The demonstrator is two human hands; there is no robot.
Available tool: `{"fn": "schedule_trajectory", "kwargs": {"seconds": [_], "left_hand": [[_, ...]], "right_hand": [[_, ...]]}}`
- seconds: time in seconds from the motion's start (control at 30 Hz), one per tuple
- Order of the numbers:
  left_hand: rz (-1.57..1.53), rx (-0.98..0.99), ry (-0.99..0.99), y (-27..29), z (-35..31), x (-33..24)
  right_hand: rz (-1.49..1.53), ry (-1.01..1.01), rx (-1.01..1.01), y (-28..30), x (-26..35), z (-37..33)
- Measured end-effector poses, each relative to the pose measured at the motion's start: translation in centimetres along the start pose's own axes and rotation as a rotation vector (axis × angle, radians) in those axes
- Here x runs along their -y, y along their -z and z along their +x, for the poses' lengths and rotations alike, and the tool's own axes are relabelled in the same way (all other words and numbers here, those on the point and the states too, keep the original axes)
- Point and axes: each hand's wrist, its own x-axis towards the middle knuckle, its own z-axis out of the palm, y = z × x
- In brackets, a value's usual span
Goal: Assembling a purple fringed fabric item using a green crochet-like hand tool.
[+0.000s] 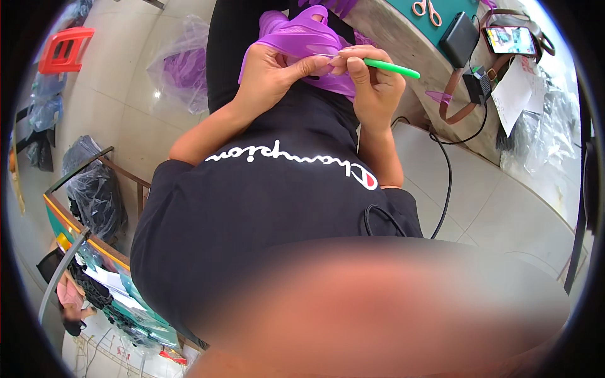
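Observation:
A glossy purple piece with slots and ridges, flexible-looking, lies over my lap. My left hand grips its near edge, thumb pressed toward the fingers. In my right hand is a slim green-handled tool, pinched between thumb and fingers, its handle pointing right. A thin, light-coloured tip reaches from it leftward to my left thumb, against the purple piece. The exact kind of tip is too small to make out. Both hands nearly meet at this spot.
At right, a worktop bears scissors, a black case, a phone, a brown strap and a black adapter. A black cable hangs beside me. Left are bagged purple pieces, a red stool and another person.

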Motion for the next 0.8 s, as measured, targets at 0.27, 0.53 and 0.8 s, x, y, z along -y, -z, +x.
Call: {"fn": "schedule_trajectory", "kwargs": {"seconds": [0.27,0.53,0.8], "left_hand": [[-0.012,-0.048,-0.003,-0.3,-0.1,-0.1],[0.005,-0.022,0.046,-0.3,-0.1,-0.2],[0.048,0.011,0.07,0.2,0.0,-0.5]], "right_hand": [[-0.12,-0.033,-0.085,0.1,-0.5,-0.4],[-0.755,0.338,-0.09,0.5,-1.0,0.6],[-0.013,-0.058,-0.074,1.7,0.5,0.8]]}}
